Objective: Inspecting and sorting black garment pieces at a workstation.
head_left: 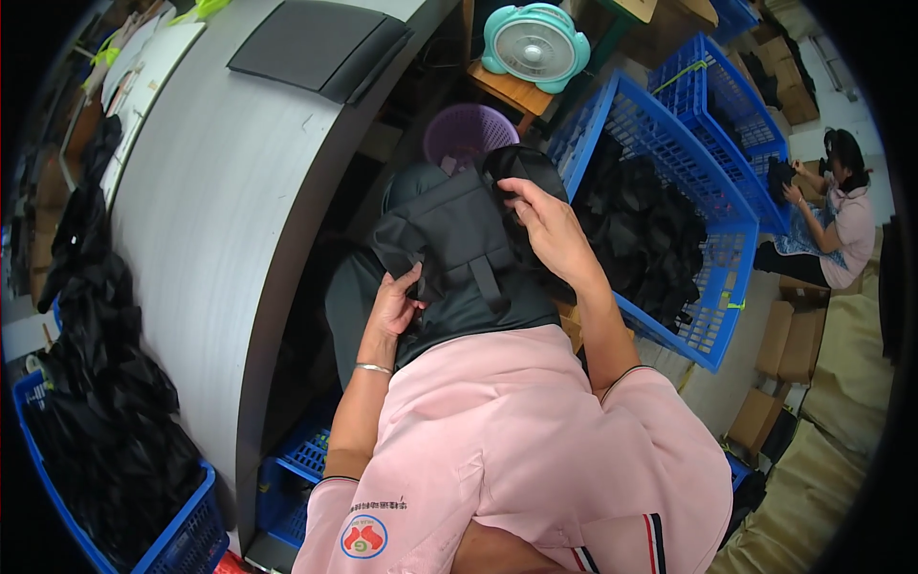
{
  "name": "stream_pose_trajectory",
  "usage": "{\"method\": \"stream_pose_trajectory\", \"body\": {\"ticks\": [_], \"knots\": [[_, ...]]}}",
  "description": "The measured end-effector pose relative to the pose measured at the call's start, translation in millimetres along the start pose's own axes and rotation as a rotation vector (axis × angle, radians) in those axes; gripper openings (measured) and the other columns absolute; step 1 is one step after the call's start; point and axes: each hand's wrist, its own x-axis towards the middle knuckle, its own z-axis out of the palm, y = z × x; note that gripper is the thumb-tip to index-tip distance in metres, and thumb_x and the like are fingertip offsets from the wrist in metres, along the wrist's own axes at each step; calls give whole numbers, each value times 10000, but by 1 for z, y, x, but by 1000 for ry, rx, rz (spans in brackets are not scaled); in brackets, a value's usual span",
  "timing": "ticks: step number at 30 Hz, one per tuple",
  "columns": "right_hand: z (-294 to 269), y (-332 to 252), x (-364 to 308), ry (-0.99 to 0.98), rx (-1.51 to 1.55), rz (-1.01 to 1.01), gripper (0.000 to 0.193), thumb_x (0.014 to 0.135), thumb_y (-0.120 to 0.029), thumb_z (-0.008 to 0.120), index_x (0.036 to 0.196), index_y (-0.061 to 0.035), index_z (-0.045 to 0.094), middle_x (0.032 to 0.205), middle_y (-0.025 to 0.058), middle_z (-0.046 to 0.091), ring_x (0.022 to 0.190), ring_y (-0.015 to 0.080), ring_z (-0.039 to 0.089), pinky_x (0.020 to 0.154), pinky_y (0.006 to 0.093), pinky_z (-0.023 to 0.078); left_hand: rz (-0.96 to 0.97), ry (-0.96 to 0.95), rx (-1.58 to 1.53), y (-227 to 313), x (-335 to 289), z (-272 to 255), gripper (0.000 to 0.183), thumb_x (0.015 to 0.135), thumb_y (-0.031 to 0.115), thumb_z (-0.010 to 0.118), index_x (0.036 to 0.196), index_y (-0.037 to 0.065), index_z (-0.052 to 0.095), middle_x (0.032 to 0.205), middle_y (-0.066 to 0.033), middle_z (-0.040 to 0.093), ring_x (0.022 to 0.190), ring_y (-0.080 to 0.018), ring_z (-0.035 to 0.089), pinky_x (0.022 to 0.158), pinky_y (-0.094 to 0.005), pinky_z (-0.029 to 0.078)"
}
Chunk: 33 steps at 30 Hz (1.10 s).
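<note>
Across my lap lies a black fabric pouch (pixel 457 228) with stitched seams and a short webbing tab (pixel 487 283) hanging from its near side. My left hand (pixel 398 298) grips its near left corner, with the thumb on top and the other fingers partly under the cloth. At the far right end, my right hand (pixel 547 222) pinches a curved black band (pixel 524 165) between thumb and fingers. Whether that band is sewn to the pouch I cannot tell. Dark trousers (pixel 346 308) show beneath the pouch.
A grey table (pixel 206 210) with black sheets (pixel 311 46) stands left. Blue crates (pixel 719 330) hold black pieces on the right; another crate (pixel 182 536) sits lower left. Beyond my knees are a purple basket (pixel 469 124) and a fan (pixel 535 48). A co-worker (pixel 846 215) sits far right.
</note>
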Motion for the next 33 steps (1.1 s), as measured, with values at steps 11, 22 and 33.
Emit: {"method": "stream_pose_trajectory", "body": {"ticks": [11, 22, 33], "knots": [[3, -2, -7, -2, 5, -41, 345, 972, -39, 481, 1309, 3, 545, 1253, 236, 619, 1135, 372, 621, 974, 379, 470, -6, 71, -11, -1, -1, 0, 232, 903, 145, 723, 1060, 62, 574, 885, -49, 698, 579, -150, 656, 398, -247, 470], [9, 0, -12, 47, -87, -78, 396, 929, 23, 500, 1320, 7, 558, 1249, 179, 653, 1145, 258, 645, 988, 317, 466, -16, 67, 21, 4, -5, 5, 226, 900, 168, 726, 1044, 85, 573, 890, -25, 702, 603, -142, 664, 410, -243, 468], [25, -6, -22, 156, -245, -211, 378, 905, 32, 514, 1278, 31, 572, 1283, 237, 605, 1180, 391, 586, 1025, 396, 457, 24, 13, 25, 7, -8, 7, 192, 908, 144, 712, 1054, 46, 634, 955, -36, 714, 778, -157, 705, 569, -313, 577]]}}
